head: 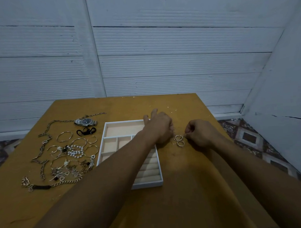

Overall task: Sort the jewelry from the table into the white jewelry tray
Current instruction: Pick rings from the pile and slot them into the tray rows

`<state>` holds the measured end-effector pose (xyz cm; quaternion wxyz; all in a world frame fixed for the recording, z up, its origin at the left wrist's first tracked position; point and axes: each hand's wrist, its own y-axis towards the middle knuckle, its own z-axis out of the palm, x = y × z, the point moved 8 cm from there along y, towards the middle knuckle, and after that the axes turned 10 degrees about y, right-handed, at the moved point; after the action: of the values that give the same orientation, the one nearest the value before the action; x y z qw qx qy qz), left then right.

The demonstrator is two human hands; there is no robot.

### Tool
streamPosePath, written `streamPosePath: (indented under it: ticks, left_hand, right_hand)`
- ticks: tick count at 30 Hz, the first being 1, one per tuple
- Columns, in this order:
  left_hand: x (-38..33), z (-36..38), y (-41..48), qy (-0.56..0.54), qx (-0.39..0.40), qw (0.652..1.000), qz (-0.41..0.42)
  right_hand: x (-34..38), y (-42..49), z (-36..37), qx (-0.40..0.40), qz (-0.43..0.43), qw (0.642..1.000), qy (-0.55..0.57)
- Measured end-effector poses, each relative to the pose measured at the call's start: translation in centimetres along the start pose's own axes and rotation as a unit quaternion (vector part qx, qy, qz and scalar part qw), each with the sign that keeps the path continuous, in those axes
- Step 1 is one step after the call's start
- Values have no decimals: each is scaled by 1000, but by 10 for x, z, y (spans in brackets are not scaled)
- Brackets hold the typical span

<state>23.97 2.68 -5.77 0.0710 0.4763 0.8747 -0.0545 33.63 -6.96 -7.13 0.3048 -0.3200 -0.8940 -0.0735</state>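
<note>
1. The white jewelry tray [149, 183] lies flat near the middle of the brown tabletop [184, 198]. It has one long compartment at its far end, smaller square ones behind that, and ridged ring rolls at the near end.
2. The left hand [159, 127] is over the tray's far right corner, back of the hand up. One finger and the thumb point away, and the other fingers curl under out of sight, so I cannot tell whether this grip holds anything.
3. The left forearm crosses the tray on a diagonal. It hides the right-hand small compartments and much of the ring rolls.
4. A small cluster of thin metal rings [178, 140] lies on the tabletop just right of the tray, between the two hands.
5. The right hand [200, 134] has a narrow grip, with its fingertips pinching a ring at the cluster's right edge.
6. The rest of the jewelry lies left of the tray, apart from it:
   - a wristwatch [86, 121] at the far end
   - a black cord piece [86, 131] just nearer
   - a long link chain [44, 146] trailing down the left side
   - several thin bangles [64, 136]
   - a pearl bracelet [75, 151]
   - a tangle of small silver pieces [67, 169]
   - a curb chain [66, 183] nearest the tabletop's front edge
7. A white panelled wall [161, 61] stands behind the tabletop, and patterned floor tiles [251, 138] show to the right.
</note>
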Motion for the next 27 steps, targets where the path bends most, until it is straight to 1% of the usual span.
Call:
streamPosePath:
  ticks: [2,6,11,15,19,22,27]
  left_hand:
    - [4,-10,-6,-36,-24,999,-6]
    - [23,-41,-25,-63,-88,994,-7]
    - [56,-53,-57,-58,-95,994,1]
    - [73,-46,-80,-63,-95,993,2]
    - [75,-38,-94,-48,-115,992,7]
    - [70,-36,-100,-19,-137,990,26]
    - [60,-32,-110,41,-159,985,60]
  right_hand:
    - [-2,-2,0,-6,7,1000,3]
    - [-4,-10,1,-5,21,1000,14]
    - [0,-23,-5,-23,5,999,39]
    - [8,-36,-12,-44,6,993,111]
    - [33,-53,-6,-20,-26,982,184]
    - [53,-62,-2,-11,-55,983,173]
    - [72,-70,2,-13,-72,987,146]
